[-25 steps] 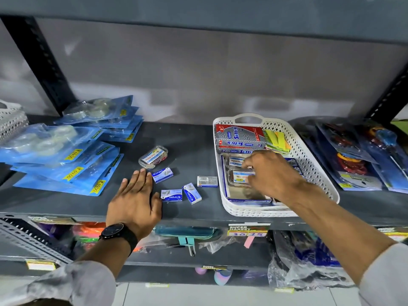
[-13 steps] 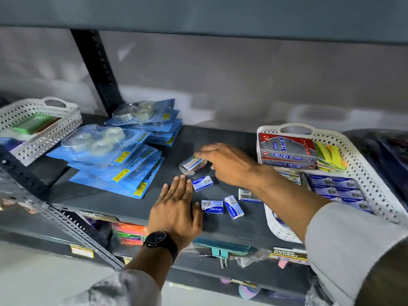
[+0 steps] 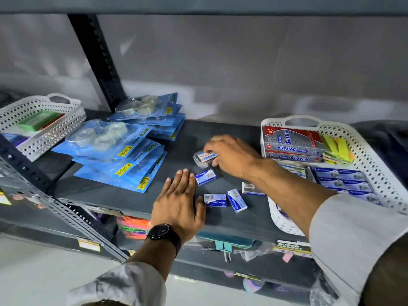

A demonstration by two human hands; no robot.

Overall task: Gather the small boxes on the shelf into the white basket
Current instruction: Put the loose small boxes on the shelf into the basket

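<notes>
Clear plastic catches the light under the right hand [image 3: 231, 157], whose fingers curl around a small transparent case [image 3: 204, 159] at about twelve o'clock of the loose cluster, thumb on the near side, fingertips on the far edge. It looks pinched but not lifted; the case sits on the dark shelf [image 3: 132, 195]. The left hand [image 3: 178, 204] lies flat and spread, palm down, holding nothing, at nine o'clock of the boxes.

Four small boxes wait in the open: a blue-and-white box [image 3: 205, 177] just beside the left fingertips, a second box [image 3: 215, 200] and a tilted third box [image 3: 236, 200] side by side near the shelf's front edge, and a grey box [image 3: 251, 188] partly tucked under the right forearm. The white basket [image 3: 375, 155] stands at three o'clock, already carrying blue packs, red cartons and green-yellow slips. A second white basket [image 3: 44, 120] sits far off at nine o'clock.

Now the risks, as I judge them. That glossy case looks slick, and a fingertip pinch could let it squirt loose on the lift. The forearm hangs right over the grey box, so a low sweep toward the basket could knock it, or nudge the two front boxes off the edge. The basket is crowded, so a careless drop may bounce out.
</notes>
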